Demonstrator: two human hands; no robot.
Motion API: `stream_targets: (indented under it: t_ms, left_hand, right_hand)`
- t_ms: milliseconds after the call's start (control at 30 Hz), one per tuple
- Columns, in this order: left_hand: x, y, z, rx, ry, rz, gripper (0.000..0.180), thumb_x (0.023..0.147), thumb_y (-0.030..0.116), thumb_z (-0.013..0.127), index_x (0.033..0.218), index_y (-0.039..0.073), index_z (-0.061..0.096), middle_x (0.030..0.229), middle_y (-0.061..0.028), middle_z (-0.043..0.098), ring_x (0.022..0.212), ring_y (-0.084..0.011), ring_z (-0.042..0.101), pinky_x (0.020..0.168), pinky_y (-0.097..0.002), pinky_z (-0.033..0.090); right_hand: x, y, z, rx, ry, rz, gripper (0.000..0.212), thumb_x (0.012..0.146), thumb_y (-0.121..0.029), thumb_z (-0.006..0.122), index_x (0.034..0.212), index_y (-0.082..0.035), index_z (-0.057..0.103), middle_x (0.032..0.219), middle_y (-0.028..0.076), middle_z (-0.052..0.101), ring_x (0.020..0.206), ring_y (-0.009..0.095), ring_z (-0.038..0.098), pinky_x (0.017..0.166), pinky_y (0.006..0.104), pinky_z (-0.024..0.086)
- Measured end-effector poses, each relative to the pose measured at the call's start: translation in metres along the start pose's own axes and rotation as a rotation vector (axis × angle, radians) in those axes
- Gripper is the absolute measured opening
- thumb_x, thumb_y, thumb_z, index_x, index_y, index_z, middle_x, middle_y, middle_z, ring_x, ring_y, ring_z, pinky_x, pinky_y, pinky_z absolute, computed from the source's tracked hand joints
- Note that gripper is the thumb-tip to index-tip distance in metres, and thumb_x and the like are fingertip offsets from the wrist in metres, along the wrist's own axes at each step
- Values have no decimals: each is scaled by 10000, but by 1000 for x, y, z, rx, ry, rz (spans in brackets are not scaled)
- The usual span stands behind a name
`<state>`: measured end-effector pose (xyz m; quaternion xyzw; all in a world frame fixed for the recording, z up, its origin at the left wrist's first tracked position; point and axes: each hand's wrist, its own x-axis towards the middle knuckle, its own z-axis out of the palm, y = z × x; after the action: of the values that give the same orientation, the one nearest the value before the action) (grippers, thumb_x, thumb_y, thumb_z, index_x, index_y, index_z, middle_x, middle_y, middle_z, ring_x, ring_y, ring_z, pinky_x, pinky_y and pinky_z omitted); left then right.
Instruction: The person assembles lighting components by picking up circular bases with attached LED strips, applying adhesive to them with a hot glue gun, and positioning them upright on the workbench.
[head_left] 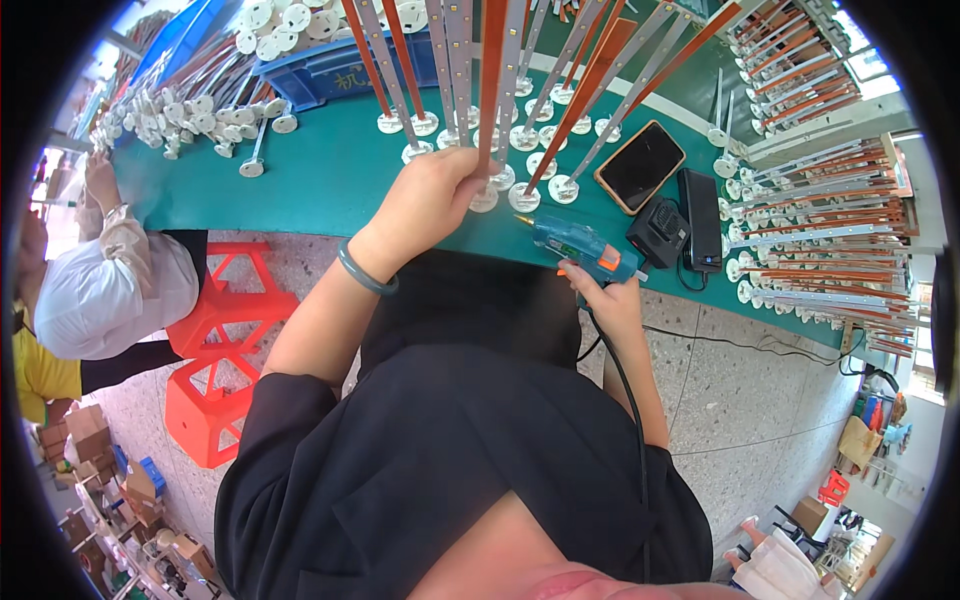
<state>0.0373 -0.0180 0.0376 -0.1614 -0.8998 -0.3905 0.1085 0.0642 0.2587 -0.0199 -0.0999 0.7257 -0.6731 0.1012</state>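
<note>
Evidently at the gluing step, a worker in black grasps a brown strip (492,90) upright in the left hand (425,200), fingers closed low on it just above a round white base (484,202), near the front edge of a green surface (300,195). The right hand (614,306) is wrapped around a teal glue gun (578,246), its brass-coloured nozzle (525,219) pointing left, just beside a neighbouring white base. Whether the held strip is already fixed cannot be told from here, as fingers hide part of the joint. To an onlooker, the next move seems to call for a plumb strip, a firm left grip and a nozzle guided in without brushing fingertips or the pieces crowded alongside.

Behind the left hand, more brown strips (601,72) and grey LED strips (458,60) stand on white discs. To the right lie a dark-screened smartphone (641,166), a black block-shaped device (659,232) and a longer black power pack (700,220); beyond them, finished-looking lengths (825,228) are stacked in rows. Farther left, a heap of strips with white ends (185,122) lies beside a blue crate (350,75). Red plastic stools (235,325) stand on the speckled floor (730,400), near a co-worker in a pale top (125,285) and piled cardboard boxes (88,432).
</note>
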Motion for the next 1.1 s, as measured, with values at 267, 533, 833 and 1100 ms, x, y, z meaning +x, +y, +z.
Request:
stream_targets:
  t_ms: [267, 533, 833, 1100]
  left_hand:
    - [-4, -8, -2, -82, 33, -29, 154, 832, 9, 606, 979, -1, 653, 907, -179, 675, 866, -370, 653, 758, -404, 522]
    - [-8, -10, 0, -93, 32, -53, 191, 839, -12, 639, 1030, -6, 647, 893, -147, 672, 831, -298, 677, 742, -361, 533]
    - [-17, -3, -3, -112, 35, -94, 359, 816, -39, 684, 1168, -3, 628, 952, -123, 675, 863, -217, 688, 788, -311, 554]
    - [-47, -1, -17, -86, 143, 4, 280, 807, -62, 566, 1064, 31, 631, 913, -129, 645, 817, -284, 648, 733, -362, 522]
  right_hand:
    - [1, 2, 0, -21, -2, -2, 202, 860, -76, 721, 1034, 6, 659, 871, 40, 700, 703, 74, 604, 630, 221, 470]
    - [0, 5, -3, 8, 1, 63, 250, 843, -65, 739, 1054, 26, 639, 951, 62, 704, 868, 112, 658, 788, 256, 508]
    - [0, 4, -3, 46, 1, 1, 273, 863, -29, 691, 1122, 29, 623, 942, 83, 712, 792, 108, 647, 682, 238, 506]
    - [-3, 2, -8, 137, -24, 55, 282, 839, -39, 721, 1105, 7, 637, 961, 63, 700, 857, 106, 645, 766, 244, 500]
